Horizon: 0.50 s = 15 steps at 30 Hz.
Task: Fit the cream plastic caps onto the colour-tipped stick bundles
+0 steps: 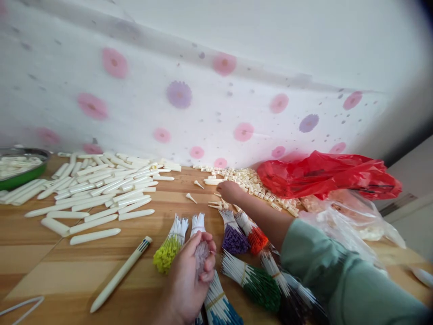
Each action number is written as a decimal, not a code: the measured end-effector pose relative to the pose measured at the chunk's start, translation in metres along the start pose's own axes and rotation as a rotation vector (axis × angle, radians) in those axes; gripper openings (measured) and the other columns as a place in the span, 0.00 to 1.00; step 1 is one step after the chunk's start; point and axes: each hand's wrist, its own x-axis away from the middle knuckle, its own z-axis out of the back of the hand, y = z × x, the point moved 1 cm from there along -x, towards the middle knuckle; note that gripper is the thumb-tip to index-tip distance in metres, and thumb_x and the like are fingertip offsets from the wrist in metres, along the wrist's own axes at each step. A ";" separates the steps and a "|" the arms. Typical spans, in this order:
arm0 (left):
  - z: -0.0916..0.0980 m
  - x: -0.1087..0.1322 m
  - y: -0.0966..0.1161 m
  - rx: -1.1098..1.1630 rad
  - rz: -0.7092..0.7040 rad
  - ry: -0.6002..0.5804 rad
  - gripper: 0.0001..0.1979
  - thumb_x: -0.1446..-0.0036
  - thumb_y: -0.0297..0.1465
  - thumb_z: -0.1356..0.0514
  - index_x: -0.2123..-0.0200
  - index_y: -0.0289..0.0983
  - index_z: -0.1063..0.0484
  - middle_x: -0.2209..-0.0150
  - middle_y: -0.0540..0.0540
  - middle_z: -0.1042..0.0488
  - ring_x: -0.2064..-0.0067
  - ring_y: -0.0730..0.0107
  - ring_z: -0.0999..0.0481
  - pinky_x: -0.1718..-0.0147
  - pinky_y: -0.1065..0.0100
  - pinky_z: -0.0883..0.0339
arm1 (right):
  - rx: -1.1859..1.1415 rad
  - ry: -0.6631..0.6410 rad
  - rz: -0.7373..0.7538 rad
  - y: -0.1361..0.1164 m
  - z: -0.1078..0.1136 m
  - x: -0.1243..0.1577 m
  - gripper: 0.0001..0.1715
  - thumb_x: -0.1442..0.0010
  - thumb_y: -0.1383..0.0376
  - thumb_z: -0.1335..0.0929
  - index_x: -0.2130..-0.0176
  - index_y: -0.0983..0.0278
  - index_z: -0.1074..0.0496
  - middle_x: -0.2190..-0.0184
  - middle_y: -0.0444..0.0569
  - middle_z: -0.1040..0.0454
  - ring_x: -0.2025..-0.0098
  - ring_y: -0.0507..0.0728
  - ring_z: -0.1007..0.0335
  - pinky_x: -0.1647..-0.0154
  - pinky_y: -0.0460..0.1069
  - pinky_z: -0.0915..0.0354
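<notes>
My left hand is closed around a small clear, whitish part held above the wooden table, near the front edge. Around it lie bundles of thin white refills with coloured ends: yellow, purple, red-orange, green and blue. My right hand, in a green sleeve, reaches far forward with fingers curled down onto a heap of small cream plastic pieces. What it grips is hidden. An assembled white pen lies to the left of my left hand.
Many white pen barrels are spread over the left half of the table. A green-rimmed metal tray stands at far left. A red plastic bag and a clear bag lie at right. A flowered cloth hangs behind.
</notes>
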 end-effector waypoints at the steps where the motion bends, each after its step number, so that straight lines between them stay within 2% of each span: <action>1: 0.000 0.000 0.001 -0.005 -0.004 -0.007 0.12 0.38 0.32 0.52 0.72 0.34 0.35 0.79 0.50 0.33 0.87 0.85 0.44 0.90 0.82 0.58 | -0.003 0.007 0.060 -0.013 0.003 -0.013 0.16 0.37 0.62 0.36 0.51 0.66 0.34 0.52 0.52 0.32 0.54 0.57 0.32 0.55 0.56 0.33; 5: 0.002 -0.002 0.004 -0.025 -0.026 -0.037 0.14 0.38 0.35 0.52 0.71 0.34 0.35 0.80 0.50 0.33 0.88 0.84 0.45 0.91 0.81 0.59 | 0.005 0.025 0.182 -0.056 0.004 -0.056 0.18 0.38 0.62 0.36 0.49 0.66 0.35 0.50 0.52 0.33 0.53 0.58 0.33 0.54 0.57 0.34; 9: 0.004 -0.005 0.007 -0.039 -0.027 -0.045 0.17 0.38 0.41 0.53 0.70 0.34 0.34 0.81 0.49 0.33 0.87 0.82 0.42 0.91 0.81 0.60 | -0.032 0.008 0.185 -0.070 0.003 -0.069 0.18 0.38 0.61 0.35 0.50 0.67 0.35 0.52 0.53 0.32 0.54 0.57 0.32 0.56 0.56 0.33; 12: 0.004 -0.005 0.008 -0.033 -0.045 -0.067 0.20 0.39 0.43 0.54 0.70 0.34 0.35 0.81 0.49 0.33 0.88 0.83 0.44 0.91 0.80 0.61 | -0.147 0.048 0.216 -0.068 0.013 -0.056 0.16 0.38 0.62 0.35 0.52 0.68 0.33 0.54 0.52 0.31 0.56 0.57 0.31 0.56 0.55 0.33; 15: 0.002 -0.003 0.007 -0.049 -0.055 -0.080 0.22 0.40 0.46 0.53 0.69 0.33 0.34 0.81 0.49 0.32 0.89 0.84 0.45 0.90 0.80 0.61 | -0.309 0.124 0.270 -0.063 0.027 -0.018 0.12 0.38 0.65 0.36 0.55 0.69 0.33 0.60 0.50 0.28 0.58 0.53 0.31 0.58 0.49 0.33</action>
